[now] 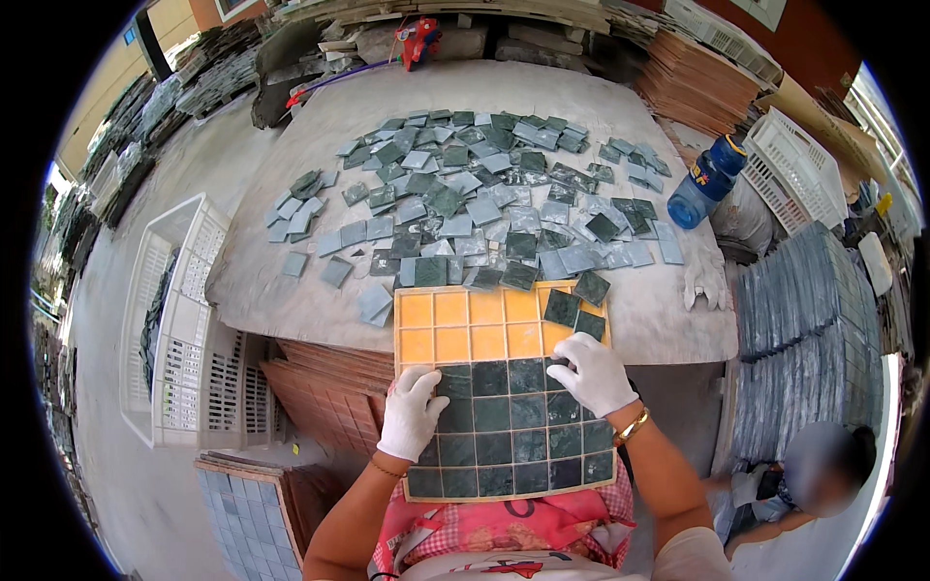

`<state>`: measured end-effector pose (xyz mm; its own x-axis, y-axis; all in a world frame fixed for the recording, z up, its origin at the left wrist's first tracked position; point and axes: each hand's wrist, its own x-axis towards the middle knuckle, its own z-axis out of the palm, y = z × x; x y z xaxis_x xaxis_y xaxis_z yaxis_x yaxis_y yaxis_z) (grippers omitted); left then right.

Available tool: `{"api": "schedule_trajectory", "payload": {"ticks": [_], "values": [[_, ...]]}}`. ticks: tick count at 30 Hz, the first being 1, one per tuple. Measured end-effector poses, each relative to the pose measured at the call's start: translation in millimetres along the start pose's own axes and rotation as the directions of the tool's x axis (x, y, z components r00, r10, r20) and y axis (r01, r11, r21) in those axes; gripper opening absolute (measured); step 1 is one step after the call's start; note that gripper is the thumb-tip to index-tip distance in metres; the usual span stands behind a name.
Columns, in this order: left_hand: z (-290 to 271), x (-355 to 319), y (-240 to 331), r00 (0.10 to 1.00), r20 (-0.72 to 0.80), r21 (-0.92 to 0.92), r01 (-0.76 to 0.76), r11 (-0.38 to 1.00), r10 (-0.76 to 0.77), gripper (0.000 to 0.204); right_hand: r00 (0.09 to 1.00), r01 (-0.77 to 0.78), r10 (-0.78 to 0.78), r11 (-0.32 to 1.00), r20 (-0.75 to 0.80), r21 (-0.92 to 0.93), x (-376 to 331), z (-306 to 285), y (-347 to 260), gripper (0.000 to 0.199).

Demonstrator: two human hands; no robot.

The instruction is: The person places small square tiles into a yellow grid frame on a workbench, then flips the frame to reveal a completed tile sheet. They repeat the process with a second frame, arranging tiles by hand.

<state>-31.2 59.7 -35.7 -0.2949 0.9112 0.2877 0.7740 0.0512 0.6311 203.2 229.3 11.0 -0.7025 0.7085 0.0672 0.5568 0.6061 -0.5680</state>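
Observation:
In front of me, a yellow grid tray with pale dividers rests partly on the table edge and reaches toward my lap. Dark green square stone tiles fill its nearer rows, while yellow backing shows in the far rows. My left hand, in a white glove, is curled at the tray's left edge, with the thumb over the grid. White-gloved too, my right hand has thumb and forefinger at a tile on the right; the contact is partly hidden. Two loose dark tiles lie askew on the far right cells.
Many loose tiles are spread over the table. A blue bottle and a white glove lie right. White crates stand left, stacked tile sheets right. Another person is at the lower right.

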Motion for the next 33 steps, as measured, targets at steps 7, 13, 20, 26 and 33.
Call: {"api": "schedule_trajectory", "payload": {"ticks": [7, 13, 20, 26, 33], "values": [[-5, 7, 20, 0.973, 0.05, -0.074, 0.227, 0.971, -0.223, 0.046, 0.991, 0.099, -0.087, 0.989, -0.107, 0.112, 69, 20, -35, 0.018], [-5, 0, 36, 0.973, 0.109, 0.226, -0.225, 0.948, 0.205, 0.061, 0.98, 0.039, -0.045, 0.999, -0.196, -0.035, 111, 18, -23, 0.025], [10, -4, 35, 0.976, 0.134, 0.16, -0.191, 0.968, 0.17, 0.06, 0.99, 0.144, -0.137, 0.944, 0.043, -0.297, 146, 35, -15, 0.032], [10, -11, 17, 0.994, -0.106, -0.224, -0.025, 0.974, 0.001, 0.049, 0.974, -0.217, 0.215, 0.821, 0.066, 0.529, 125, 11, -32, 0.026], [-16, -22, 28, 0.777, 0.449, -0.888, 0.334, -0.316, -0.441, 0.052, 0.779, 0.573, -0.6, 0.799, 0.181, 0.184, 27, 38, -112, 0.033]]}}
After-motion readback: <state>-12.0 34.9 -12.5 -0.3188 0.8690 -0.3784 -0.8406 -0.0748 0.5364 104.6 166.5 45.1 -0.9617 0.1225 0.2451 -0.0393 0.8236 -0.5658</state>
